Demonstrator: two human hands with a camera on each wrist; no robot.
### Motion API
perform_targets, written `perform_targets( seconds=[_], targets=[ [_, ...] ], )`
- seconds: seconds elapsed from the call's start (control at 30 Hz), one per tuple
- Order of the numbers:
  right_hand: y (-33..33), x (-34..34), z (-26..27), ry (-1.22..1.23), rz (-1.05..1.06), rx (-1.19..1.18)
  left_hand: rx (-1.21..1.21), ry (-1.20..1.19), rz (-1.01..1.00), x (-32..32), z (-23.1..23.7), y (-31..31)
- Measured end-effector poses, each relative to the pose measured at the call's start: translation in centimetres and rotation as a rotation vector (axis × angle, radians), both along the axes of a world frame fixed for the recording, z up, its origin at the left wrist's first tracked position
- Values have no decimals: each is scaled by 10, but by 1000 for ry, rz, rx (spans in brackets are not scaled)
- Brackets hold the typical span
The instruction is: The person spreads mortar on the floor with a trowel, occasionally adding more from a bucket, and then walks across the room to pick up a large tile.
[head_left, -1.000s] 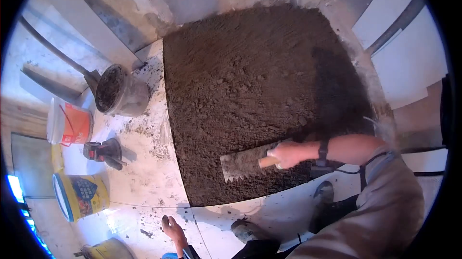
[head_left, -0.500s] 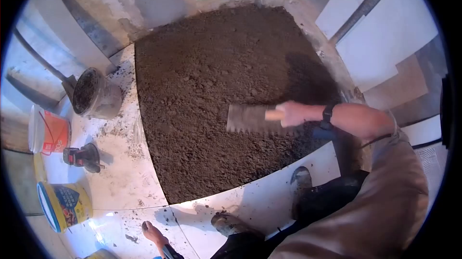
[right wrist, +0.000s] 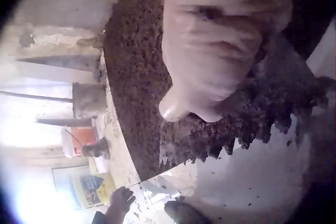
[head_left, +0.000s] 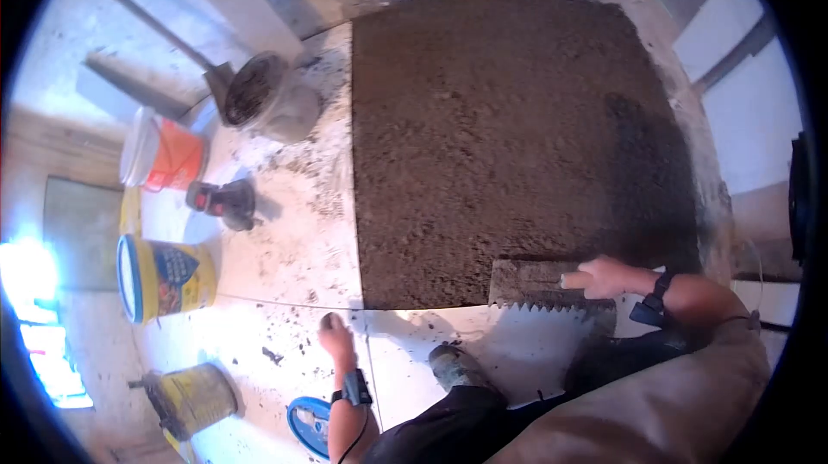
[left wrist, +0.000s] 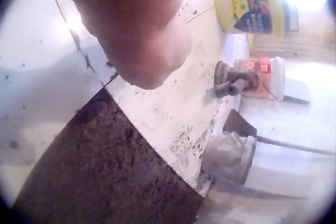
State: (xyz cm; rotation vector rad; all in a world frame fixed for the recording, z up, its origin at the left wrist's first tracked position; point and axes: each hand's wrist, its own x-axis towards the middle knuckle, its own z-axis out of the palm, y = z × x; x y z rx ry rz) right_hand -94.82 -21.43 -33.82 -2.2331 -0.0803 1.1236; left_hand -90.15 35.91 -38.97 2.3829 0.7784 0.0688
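My right hand (head_left: 608, 279) grips the pale handle of a notched trowel (head_left: 522, 281). In the head view the trowel lies over the near edge of a dark mortar bed (head_left: 483, 145), its toothed edge toward me and overlapping the white tiles (head_left: 414, 352). Mortar coats the blade and clings to the teeth (right wrist: 252, 137) in the right wrist view. My left hand (head_left: 336, 341) hangs over the tiles near the bed's near left corner, fingers loosely curled, a dark patch showing at the fingertips. The left wrist view shows this hand (left wrist: 152, 58) blurred, its fingertips hidden.
Left of the bed stand a mortar bucket (head_left: 293, 110), a shovel (head_left: 220, 84), an orange-and-white bucket (head_left: 177, 153), a black-and-red tool (head_left: 226, 201) and a yellow bucket (head_left: 185, 279). A dirty yellow bucket (head_left: 194, 399) and blue lid (head_left: 306, 421) lie nearer. My shoe (head_left: 455, 367) is on the tiles.
The trowel has swept up over the mortar, then back to the bed's near edge. Lumps in the mortar's middle look flatter. My left hand stays low, and the head view has shifted.
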Motion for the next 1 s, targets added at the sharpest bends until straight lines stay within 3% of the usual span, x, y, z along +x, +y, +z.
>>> perform_targets(
  seconds=[0.07,0.13,0.17,0.27,0.3,0.4,0.47,0.53,0.63,0.67,0.73,0.8,0.87,1.0],
  targets=[
    [12,3,-7,-109,84,-30,151,22,-188,-12,-23,-5],
    [28,16,-7,7,267,-119,162,136,-210,-21,-31,-30],
    [32,18,4,-70,308,-97,148,150,-200,-29,-43,-38],
    [19,16,0,-180,305,-139,16,273,-158,-43,-44,-61],
    [10,13,8,-232,212,-111,-83,325,-127,-42,-41,-66],
    [-16,6,28,-347,129,-156,39,292,-184,-33,-20,-84],
    [-27,1,29,-337,28,-211,129,197,-129,-19,-33,-93],
    [-31,2,34,-329,-110,-181,-6,129,-137,-3,-47,-108],
    [-17,9,30,-399,-321,-15,-668,-104,-31,23,-53,-129],
    [-13,17,35,-422,-340,22,-436,-50,-152,35,-46,-116],
    [-4,45,54,-465,-372,91,-257,-82,-116,58,-32,-88],
    [11,86,94,-415,-374,77,70,-115,-150,77,-42,-38],
    [35,131,141,-401,-335,139,265,0,-196,94,-35,4],
    [100,221,212,-429,-281,269,359,12,-247,131,-23,35]
  ],
)
